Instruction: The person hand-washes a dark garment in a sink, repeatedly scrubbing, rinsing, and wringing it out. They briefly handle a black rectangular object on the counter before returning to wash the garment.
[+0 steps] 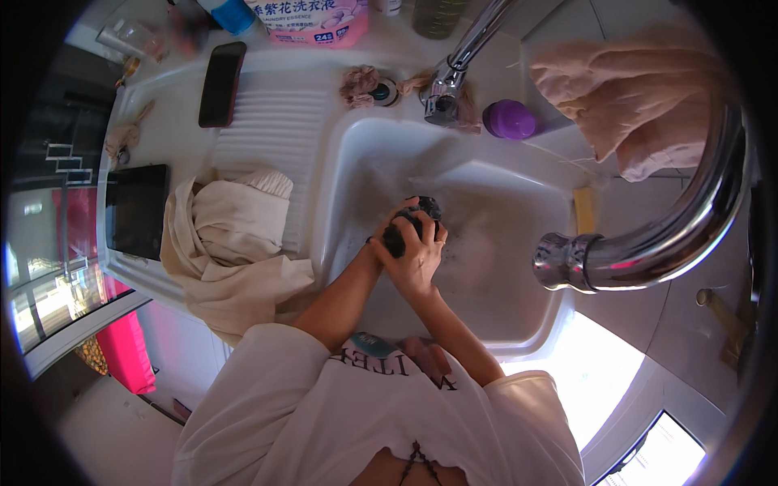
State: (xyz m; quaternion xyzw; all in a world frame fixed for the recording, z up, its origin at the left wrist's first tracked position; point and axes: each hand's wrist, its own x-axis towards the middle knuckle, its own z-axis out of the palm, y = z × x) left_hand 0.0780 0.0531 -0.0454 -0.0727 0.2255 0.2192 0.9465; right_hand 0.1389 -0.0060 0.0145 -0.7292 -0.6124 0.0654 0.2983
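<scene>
Over the white sink basin (516, 188), both hands press together around a wet, dark bundle of cloth (427, 206). My right hand (416, 249), with a ring on one finger, lies over the bundle, its fingers spread and curled across it. Mostly hidden beneath and behind it, my left hand (392, 226) grips the same bundle from the other side. Cloudy water stands in the basin below. Left of the basin, a cream garment (240, 212) is heaped over the ribbed washboard (267, 127) and the front edge.
A chrome faucet (447, 97) and a purple-capped container (510, 119) stand behind the basin. A large curved chrome pipe (656, 261) juts in at the right, below a hanging peach cloth (632, 97). A phone (222, 85) and a black tablet-like object (137, 211) lie at the left.
</scene>
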